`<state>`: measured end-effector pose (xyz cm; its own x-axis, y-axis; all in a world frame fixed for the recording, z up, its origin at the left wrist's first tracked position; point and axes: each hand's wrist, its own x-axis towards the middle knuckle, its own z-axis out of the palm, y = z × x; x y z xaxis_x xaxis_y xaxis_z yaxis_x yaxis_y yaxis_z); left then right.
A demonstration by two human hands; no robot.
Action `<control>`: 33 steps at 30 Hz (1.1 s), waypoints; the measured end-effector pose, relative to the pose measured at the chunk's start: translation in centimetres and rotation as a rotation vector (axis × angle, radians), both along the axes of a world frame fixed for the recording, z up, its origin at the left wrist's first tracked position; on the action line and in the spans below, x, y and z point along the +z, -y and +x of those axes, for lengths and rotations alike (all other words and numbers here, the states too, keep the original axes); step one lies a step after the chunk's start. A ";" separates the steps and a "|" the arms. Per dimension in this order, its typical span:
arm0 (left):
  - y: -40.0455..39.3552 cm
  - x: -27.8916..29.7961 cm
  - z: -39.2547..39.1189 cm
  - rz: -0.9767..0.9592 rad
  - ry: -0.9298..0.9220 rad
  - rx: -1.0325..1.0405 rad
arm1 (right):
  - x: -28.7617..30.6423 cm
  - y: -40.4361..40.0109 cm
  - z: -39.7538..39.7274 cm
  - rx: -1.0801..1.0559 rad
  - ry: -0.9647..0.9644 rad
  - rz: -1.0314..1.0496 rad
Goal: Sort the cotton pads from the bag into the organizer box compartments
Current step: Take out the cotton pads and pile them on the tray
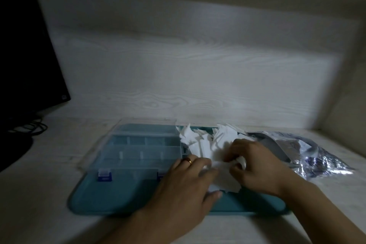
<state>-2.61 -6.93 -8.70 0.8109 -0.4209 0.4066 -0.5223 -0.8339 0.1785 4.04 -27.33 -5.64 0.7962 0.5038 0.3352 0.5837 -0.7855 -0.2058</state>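
pads (206,144) white | tray (118,198) teal | box latches (104,176) blue | ring (189,161) gold

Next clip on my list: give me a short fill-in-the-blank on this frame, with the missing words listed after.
1. The clear organizer box sits on a ____ tray.
2. The loose pile of white cotton pads lies to the ____ of the box.
3. The left hand wears a gold ____ on one finger.
4. The right hand pinches a pad, and the shiny plastic ____ lies beyond it on the table.

Missing words: teal; right; ring; bag
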 end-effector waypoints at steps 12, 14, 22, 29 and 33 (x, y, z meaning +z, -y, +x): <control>0.5 0.7 1.4 0.360 -0.050 0.211 | -0.7 -0.3 0.6 -0.038 0.092 0.032; 0.5 0.6 1.5 0.349 -0.032 0.257 | 0.1 0.0 0.1 -0.006 0.013 0.032; -0.9 -0.7 2.1 0.095 0.119 0.062 | -0.3 -0.7 -0.2 -0.021 0.179 0.208; -0.7 -0.8 2.1 0.132 -0.044 0.029 | -1.5 -1.4 0.2 0.039 -0.082 0.009; -0.7 -0.5 2.2 0.113 -0.038 0.042 | -0.8 -1.6 -0.4 0.064 -0.194 -0.006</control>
<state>-0.42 -6.27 -9.16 0.8427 -0.4275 0.3272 -0.4811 -0.8707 0.1016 3.62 -25.77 -6.42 0.8117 0.5570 0.1761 0.5825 -0.7494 -0.3148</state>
